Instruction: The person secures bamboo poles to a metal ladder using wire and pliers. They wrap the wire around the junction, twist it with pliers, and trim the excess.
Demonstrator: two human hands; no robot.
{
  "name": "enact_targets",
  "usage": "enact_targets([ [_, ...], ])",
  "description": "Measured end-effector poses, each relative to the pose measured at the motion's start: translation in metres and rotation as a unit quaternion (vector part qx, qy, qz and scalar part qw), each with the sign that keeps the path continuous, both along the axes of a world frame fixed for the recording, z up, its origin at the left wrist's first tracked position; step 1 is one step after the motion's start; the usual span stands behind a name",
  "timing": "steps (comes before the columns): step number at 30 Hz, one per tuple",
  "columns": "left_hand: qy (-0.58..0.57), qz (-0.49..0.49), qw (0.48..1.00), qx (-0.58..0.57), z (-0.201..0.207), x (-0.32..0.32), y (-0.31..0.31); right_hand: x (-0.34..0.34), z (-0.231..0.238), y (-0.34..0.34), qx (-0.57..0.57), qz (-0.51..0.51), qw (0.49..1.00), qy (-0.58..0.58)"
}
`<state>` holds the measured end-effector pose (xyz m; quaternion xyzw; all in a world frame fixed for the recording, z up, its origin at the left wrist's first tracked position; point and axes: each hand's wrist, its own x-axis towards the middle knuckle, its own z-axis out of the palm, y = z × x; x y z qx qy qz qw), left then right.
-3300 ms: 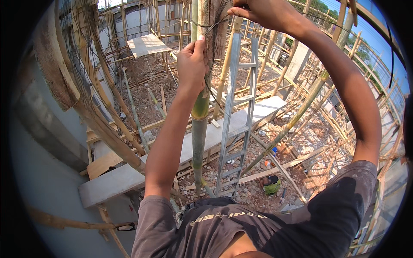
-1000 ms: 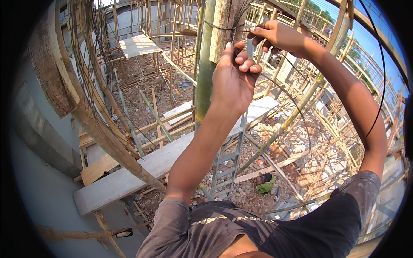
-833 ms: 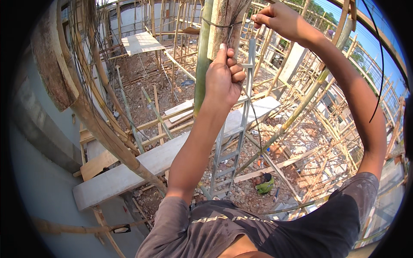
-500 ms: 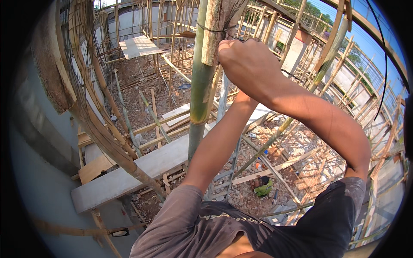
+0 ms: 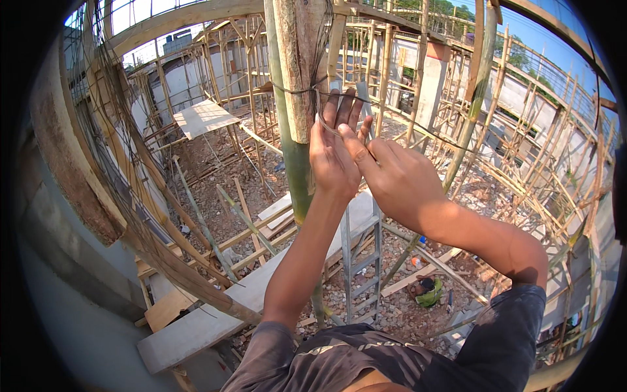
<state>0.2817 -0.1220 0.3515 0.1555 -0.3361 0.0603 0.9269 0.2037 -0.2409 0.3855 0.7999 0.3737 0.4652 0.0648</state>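
A short piece of weathered timber (image 5: 295,72) stands against a green bamboo pole (image 5: 295,176), with dark tie wire (image 5: 302,91) around both. Beside it my left hand (image 5: 335,157) is raised, palm toward me, its fingers stretched upward and apart. My right hand (image 5: 405,179) is closed in a pinch in front of the left palm. A thin, light-coloured rod or wire (image 5: 328,128) runs from its fingertips toward the left thumb; its exact kind is hard to make out. Past the fingers, a dark wire end (image 5: 434,139) trails to the right.
Below are a long pale plank (image 5: 196,326), a metal ladder (image 5: 362,268) and rubble-strewn ground. A person in a yellow-green top (image 5: 429,294) crouches down there. Bamboo scaffolding surrounds the site; a curved pole (image 5: 189,281) and thin wires rise on the left.
My hands have come down from the wire tie. The left hand, earlier hidden behind the right fist, now shows its stretched fingers. The right hand pinches a thin piece, and the view has shifted.
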Motion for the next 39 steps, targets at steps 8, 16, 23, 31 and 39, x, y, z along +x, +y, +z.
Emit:
enact_targets([
  [8,0.143,0.109,0.982,0.063,0.045,-0.015,0.011,-0.014,-0.013,-0.026,-0.023,-0.023,0.999,0.004],
  [16,0.019,-0.011,0.996,-0.091,0.029,0.011,0.003,0.010,-0.020,-0.045,-0.001,-0.017,0.999,0.038],
  [23,-0.172,-0.350,0.899,-0.201,0.012,0.046,-0.010,0.044,-0.018,-0.070,-0.010,0.003,1.000,-0.026],
  [31,-0.156,-0.337,0.922,-0.111,0.009,0.039,0.005,0.032,0.005,-0.069,-0.010,-0.016,0.999,-0.027],
  [39,-0.082,0.481,0.760,0.429,-0.026,-0.094,0.007,0.021,0.008,-0.049,0.096,0.007,0.983,0.155],
])
